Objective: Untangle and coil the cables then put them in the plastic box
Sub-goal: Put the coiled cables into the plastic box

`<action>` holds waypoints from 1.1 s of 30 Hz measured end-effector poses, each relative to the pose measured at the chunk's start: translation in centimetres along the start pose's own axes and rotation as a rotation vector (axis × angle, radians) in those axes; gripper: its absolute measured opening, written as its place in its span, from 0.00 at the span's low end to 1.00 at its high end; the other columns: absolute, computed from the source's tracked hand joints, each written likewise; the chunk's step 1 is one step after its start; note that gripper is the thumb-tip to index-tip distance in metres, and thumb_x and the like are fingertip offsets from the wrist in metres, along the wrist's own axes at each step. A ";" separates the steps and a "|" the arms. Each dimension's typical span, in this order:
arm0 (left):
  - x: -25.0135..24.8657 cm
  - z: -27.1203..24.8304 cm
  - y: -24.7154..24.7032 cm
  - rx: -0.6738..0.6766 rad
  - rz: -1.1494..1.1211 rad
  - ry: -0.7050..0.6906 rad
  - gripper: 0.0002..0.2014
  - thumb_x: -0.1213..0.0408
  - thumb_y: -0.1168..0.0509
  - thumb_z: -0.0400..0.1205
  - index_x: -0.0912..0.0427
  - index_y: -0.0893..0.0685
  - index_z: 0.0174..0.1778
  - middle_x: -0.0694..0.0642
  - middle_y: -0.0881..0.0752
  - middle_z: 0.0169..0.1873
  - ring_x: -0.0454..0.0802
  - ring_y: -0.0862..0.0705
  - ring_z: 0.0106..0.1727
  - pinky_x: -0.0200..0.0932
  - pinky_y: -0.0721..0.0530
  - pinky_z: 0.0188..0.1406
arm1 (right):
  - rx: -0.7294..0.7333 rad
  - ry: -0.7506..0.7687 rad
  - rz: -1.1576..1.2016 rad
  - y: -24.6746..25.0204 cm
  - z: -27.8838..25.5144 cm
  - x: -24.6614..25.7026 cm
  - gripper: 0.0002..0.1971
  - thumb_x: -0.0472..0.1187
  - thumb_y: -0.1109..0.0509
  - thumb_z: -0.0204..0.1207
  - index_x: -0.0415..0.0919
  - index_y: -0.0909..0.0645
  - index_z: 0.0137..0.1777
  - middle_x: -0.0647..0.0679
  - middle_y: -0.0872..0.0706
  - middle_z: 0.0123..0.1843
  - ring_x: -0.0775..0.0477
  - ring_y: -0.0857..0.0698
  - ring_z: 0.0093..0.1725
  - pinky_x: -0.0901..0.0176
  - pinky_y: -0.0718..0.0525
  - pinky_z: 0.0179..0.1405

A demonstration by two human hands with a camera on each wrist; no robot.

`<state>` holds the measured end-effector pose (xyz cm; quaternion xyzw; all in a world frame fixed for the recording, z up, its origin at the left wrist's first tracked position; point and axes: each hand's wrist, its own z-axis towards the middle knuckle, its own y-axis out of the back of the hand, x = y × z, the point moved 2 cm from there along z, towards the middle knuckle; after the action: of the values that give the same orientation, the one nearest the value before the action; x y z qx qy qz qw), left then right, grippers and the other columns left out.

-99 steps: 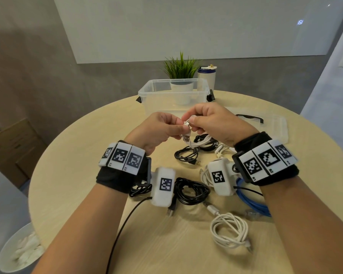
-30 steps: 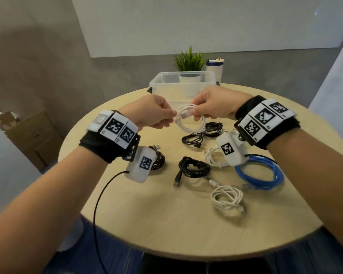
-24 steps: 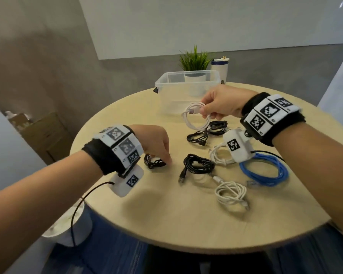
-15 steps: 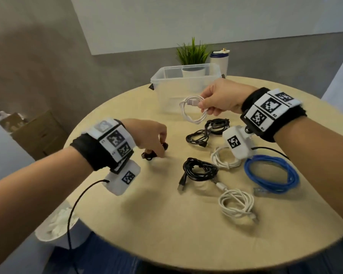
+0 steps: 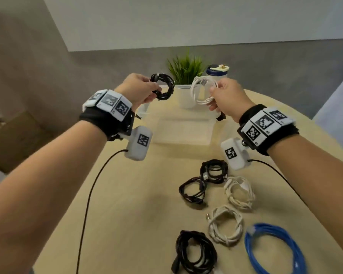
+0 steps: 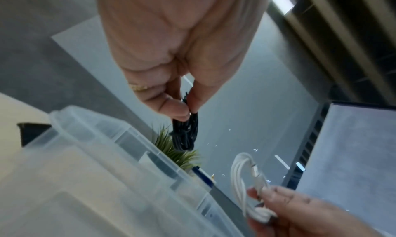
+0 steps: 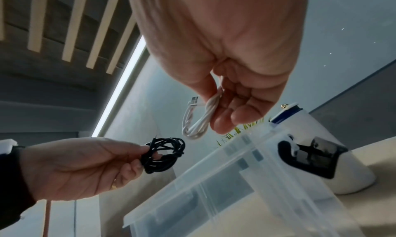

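My left hand [image 5: 142, 89] pinches a small coiled black cable [image 5: 163, 89] [image 6: 186, 134] [image 7: 165, 154] in the air above the clear plastic box [image 5: 183, 131] [image 6: 90, 181] [image 7: 214, 190]. My right hand [image 5: 225, 95] grips a coiled white USB cable [image 5: 201, 91] [image 7: 198, 120] [image 6: 248, 186] above the box's far right side. Both hands hover level with each other, a short gap between the two coils. On the table [image 5: 137, 204] in front lie several more coils: black [image 5: 213, 171], white [image 5: 225, 226] and blue [image 5: 273, 252].
A potted green plant [image 5: 186, 70] and a white bottle with a dark blue cap [image 5: 216, 71] stand behind the box. The box's black latch [image 7: 308, 157] sits on its right end. A brown cardboard box [image 5: 14, 139] is on the floor at left.
My left hand picked a small black coil off the table and raised it over the box. My right hand carried the white coil forward above the box. The head view tilted closer.
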<state>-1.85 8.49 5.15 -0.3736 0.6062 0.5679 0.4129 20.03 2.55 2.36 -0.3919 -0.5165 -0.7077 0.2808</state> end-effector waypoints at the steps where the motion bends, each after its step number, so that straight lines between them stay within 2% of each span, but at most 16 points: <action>1: 0.1 0.8 -0.5 -0.035 0.003 0.017 0.08 0.67 0.32 0.81 0.64 0.16 0.55 0.60 0.11 0.47 0.45 0.18 0.35 0.36 0.15 0.38 | -0.010 -0.013 -0.003 -0.1 0.4 0.3 0.07 0.43 0.42 0.86 0.43 0.24 0.51 0.40 0.13 0.46 0.49 0.14 0.34 0.62 0.21 0.26; 3: 0.3 2.1 -1.2 -0.062 0.117 0.029 0.10 0.67 0.32 0.81 0.63 0.16 0.56 0.61 0.12 0.45 0.49 0.16 0.36 0.41 0.13 0.43 | -0.001 -0.031 -0.025 -0.7 1.0 0.9 0.07 0.44 0.42 0.86 0.43 0.25 0.52 0.40 0.14 0.49 0.46 0.12 0.38 0.63 0.19 0.27; 5: 0.5 2.7 -1.8 -0.034 0.328 0.022 0.06 0.66 0.34 0.81 0.62 0.17 0.51 0.60 0.12 0.42 0.51 0.13 0.39 0.45 0.14 0.41 | 0.040 -0.025 -0.115 -1.4 1.5 1.2 0.09 0.46 0.43 0.86 0.41 0.26 0.54 0.40 0.16 0.51 0.40 0.13 0.45 0.52 0.14 0.42; 7: 1.1 3.1 -2.2 0.025 0.505 0.017 0.07 0.65 0.35 0.80 0.62 0.19 0.51 0.59 0.11 0.43 0.53 0.12 0.43 0.46 0.14 0.41 | 0.097 -0.029 -0.224 -2.0 1.7 1.3 0.10 0.45 0.43 0.86 0.39 0.26 0.55 0.38 0.17 0.52 0.36 0.16 0.51 0.43 0.17 0.52; 10: 1.7 2.9 -2.4 0.123 0.664 0.015 0.08 0.65 0.37 0.82 0.62 0.23 0.56 0.59 0.16 0.44 0.57 0.17 0.45 0.46 0.22 0.39 | 0.185 -0.056 -0.330 -2.5 1.6 1.6 0.12 0.44 0.44 0.86 0.37 0.27 0.59 0.36 0.17 0.54 0.34 0.17 0.53 0.39 0.18 0.56; 12: 1.8 2.4 -2.5 0.174 0.705 0.014 0.09 0.66 0.39 0.83 0.61 0.23 0.58 0.59 0.18 0.45 0.58 0.20 0.45 0.45 0.25 0.40 | 0.228 -0.067 -0.416 -2.6 1.4 1.9 0.13 0.44 0.45 0.86 0.36 0.26 0.61 0.35 0.17 0.56 0.34 0.18 0.55 0.41 0.21 0.59; 15: 2.0 2.0 -2.3 0.226 0.707 0.033 0.11 0.65 0.40 0.84 0.62 0.23 0.61 0.60 0.17 0.47 0.57 0.19 0.46 0.45 0.24 0.43 | 0.270 -0.096 -0.442 -2.5 1.1 2.4 0.12 0.42 0.46 0.86 0.35 0.26 0.59 0.34 0.18 0.56 0.33 0.18 0.56 0.50 0.23 0.52; 18: 1.9 1.6 -1.8 0.261 0.729 0.080 0.10 0.66 0.41 0.84 0.64 0.22 0.59 0.61 0.16 0.47 0.57 0.20 0.44 0.45 0.25 0.40 | 0.366 -0.094 -0.492 -2.5 0.9 2.8 0.14 0.41 0.46 0.87 0.33 0.25 0.63 0.33 0.19 0.60 0.35 0.20 0.60 0.52 0.25 0.57; 21: 1.5 1.2 -1.8 0.330 0.800 0.128 0.10 0.65 0.41 0.84 0.66 0.20 0.58 0.61 0.18 0.50 0.57 0.20 0.41 0.45 0.24 0.37 | 0.435 -0.137 -0.509 -2.5 0.9 3.2 0.11 0.41 0.43 0.86 0.34 0.24 0.60 0.34 0.18 0.57 0.36 0.19 0.58 0.58 0.30 0.49; 23: 1.3 0.7 -1.9 0.408 0.866 0.148 0.11 0.63 0.41 0.85 0.67 0.21 0.58 0.59 0.20 0.49 0.57 0.20 0.42 0.48 0.20 0.42 | 0.496 -0.162 -0.564 -2.6 1.2 3.1 0.09 0.40 0.41 0.85 0.35 0.24 0.55 0.35 0.17 0.56 0.37 0.19 0.54 0.58 0.30 0.46; 25: 1.2 0.2 -2.3 0.514 0.915 0.163 0.13 0.63 0.41 0.86 0.69 0.18 0.56 0.62 0.14 0.49 0.57 0.17 0.42 0.50 0.15 0.47 | 0.584 -0.191 -0.647 -2.9 1.4 3.3 0.10 0.38 0.40 0.83 0.33 0.22 0.57 0.36 0.16 0.55 0.38 0.17 0.52 0.56 0.26 0.45; 28: 0.9 -0.2 -3.3 0.668 1.049 0.157 0.13 0.63 0.41 0.86 0.69 0.15 0.54 0.60 0.12 0.44 0.55 0.16 0.39 0.45 0.15 0.39 | 0.707 -0.217 -0.801 -3.8 2.1 3.7 0.13 0.41 0.35 0.82 0.34 0.18 0.60 0.39 0.13 0.56 0.40 0.15 0.55 0.54 0.19 0.50; 30: 0.8 0.2 -3.8 0.757 1.165 0.138 0.13 0.62 0.41 0.86 0.66 0.15 0.54 0.57 0.13 0.41 0.53 0.16 0.39 0.43 0.17 0.38 | 0.762 -0.163 -0.916 -4.8 3.2 3.7 0.15 0.45 0.30 0.79 0.38 0.16 0.62 0.43 0.13 0.58 0.42 0.15 0.56 0.53 0.17 0.56; 33: 1.3 1.7 -4.8 0.862 1.332 0.093 0.09 0.62 0.35 0.81 0.62 0.13 0.49 0.53 0.09 0.37 0.53 0.14 0.34 0.42 0.18 0.39 | 0.778 -0.098 -1.058 -8.7 8.4 -2.0 0.18 0.50 0.23 0.70 0.46 0.15 0.59 0.46 0.12 0.53 0.44 0.17 0.48 0.51 0.16 0.52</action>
<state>2.18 9.86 2.12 0.2369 0.8852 0.3944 0.0686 16.34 13.21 -2.43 0.0132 -0.8697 -0.4933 -0.0076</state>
